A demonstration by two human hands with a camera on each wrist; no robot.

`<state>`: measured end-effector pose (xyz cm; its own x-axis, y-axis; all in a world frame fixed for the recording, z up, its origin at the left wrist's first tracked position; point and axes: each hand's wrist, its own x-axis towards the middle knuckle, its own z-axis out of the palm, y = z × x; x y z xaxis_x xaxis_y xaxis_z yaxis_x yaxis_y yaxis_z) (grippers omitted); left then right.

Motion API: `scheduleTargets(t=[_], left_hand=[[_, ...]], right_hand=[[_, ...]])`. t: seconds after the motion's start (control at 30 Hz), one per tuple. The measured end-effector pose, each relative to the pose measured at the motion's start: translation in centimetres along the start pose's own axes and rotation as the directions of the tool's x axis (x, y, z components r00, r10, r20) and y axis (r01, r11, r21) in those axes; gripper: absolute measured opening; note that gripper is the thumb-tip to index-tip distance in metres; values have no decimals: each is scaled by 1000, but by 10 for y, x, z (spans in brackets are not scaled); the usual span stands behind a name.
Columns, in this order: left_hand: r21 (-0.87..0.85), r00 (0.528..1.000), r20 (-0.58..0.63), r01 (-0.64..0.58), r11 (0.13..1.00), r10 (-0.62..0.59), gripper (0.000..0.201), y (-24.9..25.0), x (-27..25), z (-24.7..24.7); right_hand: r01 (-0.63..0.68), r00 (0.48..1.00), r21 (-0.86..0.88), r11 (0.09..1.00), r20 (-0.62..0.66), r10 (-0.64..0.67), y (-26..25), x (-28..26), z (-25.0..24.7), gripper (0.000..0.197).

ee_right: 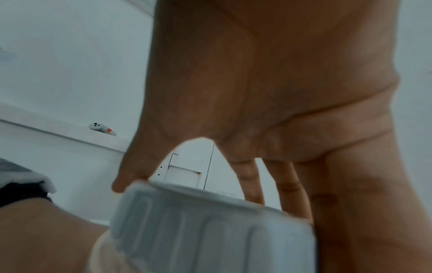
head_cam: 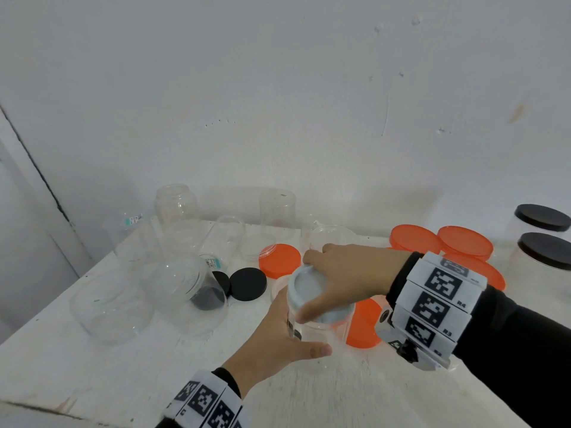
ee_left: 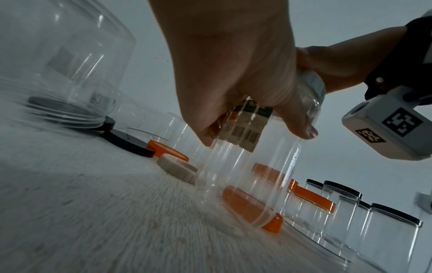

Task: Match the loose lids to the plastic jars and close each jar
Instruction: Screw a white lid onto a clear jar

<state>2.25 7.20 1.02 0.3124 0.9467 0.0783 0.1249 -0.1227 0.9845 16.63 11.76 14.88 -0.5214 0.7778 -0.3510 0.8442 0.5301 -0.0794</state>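
Observation:
A clear plastic jar stands upright on the white table near its middle front. My left hand grips its body from the near side. A white ribbed lid sits on its mouth, and my right hand holds the lid from above, thumb on the near rim and fingers on the far rim. Loose lids lie around: a black lid, an orange lid, another white lid.
Several open clear jars stand and lie at the left and back. More orange lids lie at the right, one right beside the held jar. Two jars with black lids stand at the far right. The wall is close behind.

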Motion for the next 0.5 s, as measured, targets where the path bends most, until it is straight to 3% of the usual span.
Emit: scheduleTargets(t=[0.13,0.23,0.37,0.5], left_hand=[[15,1000,1,-3,1000,3,96,-1,1,0],[20,1000,-25,9,1000,-9,92,-2,-1,-1],[16,1000,-21,10,1000,-10,88,-2,-2,0],[-18,1000,-8,17,1000,-17,89,-2,-1,0]], right_hand=[[-7,999,47,999,33,5,1,-2,0,94],[77,992,85,993,96,-85,1,-8,-10,100],[175,978,38,984,105,-178,-2,-5,-14,83],[98,994,30,995,37,-99,-3,-2,-8,73]])
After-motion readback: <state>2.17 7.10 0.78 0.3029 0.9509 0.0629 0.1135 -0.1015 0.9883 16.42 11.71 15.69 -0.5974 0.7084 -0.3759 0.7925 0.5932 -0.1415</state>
